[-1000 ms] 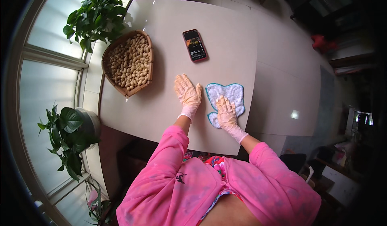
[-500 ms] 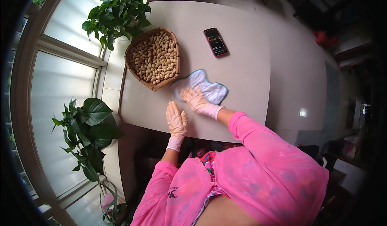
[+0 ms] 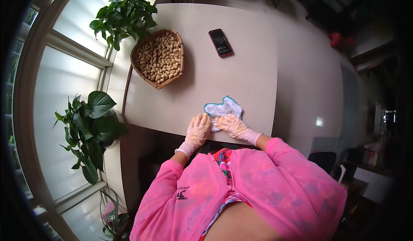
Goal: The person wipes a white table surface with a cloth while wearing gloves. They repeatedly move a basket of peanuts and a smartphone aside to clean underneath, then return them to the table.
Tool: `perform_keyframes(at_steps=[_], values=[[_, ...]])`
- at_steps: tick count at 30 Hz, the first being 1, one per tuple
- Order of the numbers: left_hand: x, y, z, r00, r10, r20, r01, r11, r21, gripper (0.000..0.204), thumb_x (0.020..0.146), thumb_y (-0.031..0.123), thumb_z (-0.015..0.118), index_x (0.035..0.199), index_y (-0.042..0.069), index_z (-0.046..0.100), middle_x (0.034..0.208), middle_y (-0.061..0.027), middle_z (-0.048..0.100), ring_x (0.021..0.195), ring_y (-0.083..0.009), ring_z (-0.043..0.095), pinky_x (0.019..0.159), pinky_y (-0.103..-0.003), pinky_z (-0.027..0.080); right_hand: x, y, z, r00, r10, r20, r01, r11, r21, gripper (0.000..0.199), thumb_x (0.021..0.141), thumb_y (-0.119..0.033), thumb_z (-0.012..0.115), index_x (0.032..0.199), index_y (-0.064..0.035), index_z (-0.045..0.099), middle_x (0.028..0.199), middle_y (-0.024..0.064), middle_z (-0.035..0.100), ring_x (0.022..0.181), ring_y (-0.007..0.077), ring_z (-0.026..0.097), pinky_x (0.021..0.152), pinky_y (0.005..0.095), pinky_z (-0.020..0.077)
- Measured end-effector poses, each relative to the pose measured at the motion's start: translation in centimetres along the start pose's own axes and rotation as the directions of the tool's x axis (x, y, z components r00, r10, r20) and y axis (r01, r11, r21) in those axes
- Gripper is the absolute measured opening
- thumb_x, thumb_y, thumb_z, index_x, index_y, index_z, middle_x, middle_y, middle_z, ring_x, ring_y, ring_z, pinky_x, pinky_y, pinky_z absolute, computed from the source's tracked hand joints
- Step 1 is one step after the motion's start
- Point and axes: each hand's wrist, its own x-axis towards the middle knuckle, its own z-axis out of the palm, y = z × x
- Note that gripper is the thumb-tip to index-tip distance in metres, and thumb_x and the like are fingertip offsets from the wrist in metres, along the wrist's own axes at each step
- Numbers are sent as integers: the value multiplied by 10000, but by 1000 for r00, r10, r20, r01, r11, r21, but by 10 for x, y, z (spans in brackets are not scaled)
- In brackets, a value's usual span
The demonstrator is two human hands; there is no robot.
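A white cloth with a teal border (image 3: 227,108) lies crumpled near the table's front edge. My right hand (image 3: 232,126), in a thin pale glove, presses on its near part with bent fingers closed on the fabric. At the cloth's left edge is my left hand (image 3: 198,129), gloved the same way, its fingers held together and curled down against the cloth. The fingertips of both hands are partly hidden.
On the pale table (image 3: 245,77), a woven basket (image 3: 182,62) full of peanuts (image 3: 159,58) stands at the far left. A phone with a red edge (image 3: 220,43) lies farther back. Leafy potted plants (image 3: 124,15) line the window side.
My right hand has drawn the cloth away from the basket to the table's near edge. My left hand, flat and apart from the cloth before, now meets its left edge with curled fingers.
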Motion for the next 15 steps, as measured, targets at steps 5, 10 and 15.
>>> perform_keyframes(at_steps=[5, 10, 15], values=[[64, 65, 13, 983, 185, -16, -185, 981, -50, 434, 839, 218, 533, 1245, 64, 538, 1328, -140, 497, 1226, -308, 474, 1020, -446, 393, -58, 35, -44, 969, 247, 6, -243, 956, -162, 502, 921, -244, 484, 1419, -189, 451, 1484, 74, 416, 1356, 253, 404, 1127, 473, 272], [98, 113, 34, 979, 154, 135, -154, 988, -11, 373, 856, 214, 521, 1190, 63, 592, 1314, -174, 514, 1230, -348, 472, 1032, -445, 386, -106, 42, -41, 918, 388, 84, -384, 921, -60, 513, 943, -281, 464, 1448, -210, 411, 1548, 72, 314, 1392, 258, 359, 1158, 465, 214], [92, 117, 32, 981, 118, 155, -105, 991, -84, 210, 848, 241, 559, 947, 126, 703, 1202, -102, 565, 1177, -288, 496, 1019, -408, 404, -112, 42, -44, 927, 362, -99, -359, 932, 49, 482, 901, -192, 517, 1382, -185, 490, 1401, 75, 491, 1258, 274, 489, 1077, 469, 337]])
